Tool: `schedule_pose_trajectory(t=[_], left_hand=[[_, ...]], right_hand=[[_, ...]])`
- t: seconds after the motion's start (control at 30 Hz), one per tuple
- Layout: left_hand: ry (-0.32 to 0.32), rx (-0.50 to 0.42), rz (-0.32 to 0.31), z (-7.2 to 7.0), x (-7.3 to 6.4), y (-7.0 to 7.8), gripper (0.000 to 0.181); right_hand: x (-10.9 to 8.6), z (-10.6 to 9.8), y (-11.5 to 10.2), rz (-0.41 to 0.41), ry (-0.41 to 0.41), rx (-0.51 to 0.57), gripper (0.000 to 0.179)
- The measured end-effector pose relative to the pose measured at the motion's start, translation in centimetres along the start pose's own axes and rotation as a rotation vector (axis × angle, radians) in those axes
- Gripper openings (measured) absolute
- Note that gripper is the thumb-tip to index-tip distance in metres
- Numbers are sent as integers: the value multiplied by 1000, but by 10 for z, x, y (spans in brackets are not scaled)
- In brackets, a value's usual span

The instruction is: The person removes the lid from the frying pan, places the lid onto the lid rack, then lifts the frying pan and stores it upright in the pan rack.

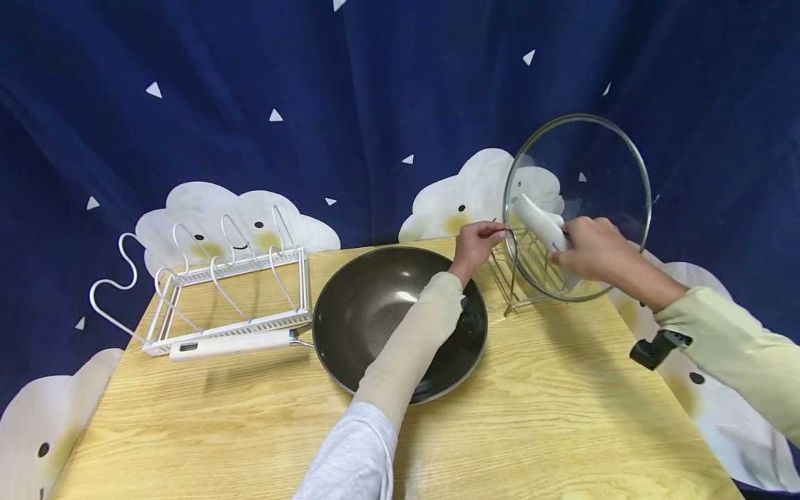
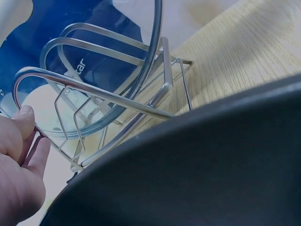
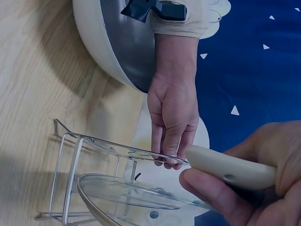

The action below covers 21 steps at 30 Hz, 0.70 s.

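My right hand grips the pale handle of a round glass lid with a metal rim. The lid stands upright, its lower edge among the wires of a small metal rack; whether it rests there I cannot tell. My left hand pinches the top of the rack's near hoop between thumb and fingers, as the left wrist view shows. Under my left forearm sits a dark wok, whose long white handle points left.
A white wire rack with several curved hoops stands on the left of the wooden table, just behind the wok's handle. Behind the table hangs a blue curtain with white clouds and triangles.
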State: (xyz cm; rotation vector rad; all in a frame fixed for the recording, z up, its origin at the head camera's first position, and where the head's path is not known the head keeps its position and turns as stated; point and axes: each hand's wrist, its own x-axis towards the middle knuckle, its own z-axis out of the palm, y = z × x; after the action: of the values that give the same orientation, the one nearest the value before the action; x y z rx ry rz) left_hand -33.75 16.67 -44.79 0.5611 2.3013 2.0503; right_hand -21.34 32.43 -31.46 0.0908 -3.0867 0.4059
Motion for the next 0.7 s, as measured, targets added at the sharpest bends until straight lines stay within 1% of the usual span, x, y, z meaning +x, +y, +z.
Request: schedule_pose_trajectory(t=[0.3,0.43,0.7], left_hand=[[-5,-30,-22,0,1,-1,18],[-3,-37,-10,0,0,-2,18],[18,-5,14,2,1,-4,16]], right_hand=[[3,3,-3,-14,9,-14,35],[4,5,-3,-18,14,-16,34],[5,7,-4,-18,10,-26,31]])
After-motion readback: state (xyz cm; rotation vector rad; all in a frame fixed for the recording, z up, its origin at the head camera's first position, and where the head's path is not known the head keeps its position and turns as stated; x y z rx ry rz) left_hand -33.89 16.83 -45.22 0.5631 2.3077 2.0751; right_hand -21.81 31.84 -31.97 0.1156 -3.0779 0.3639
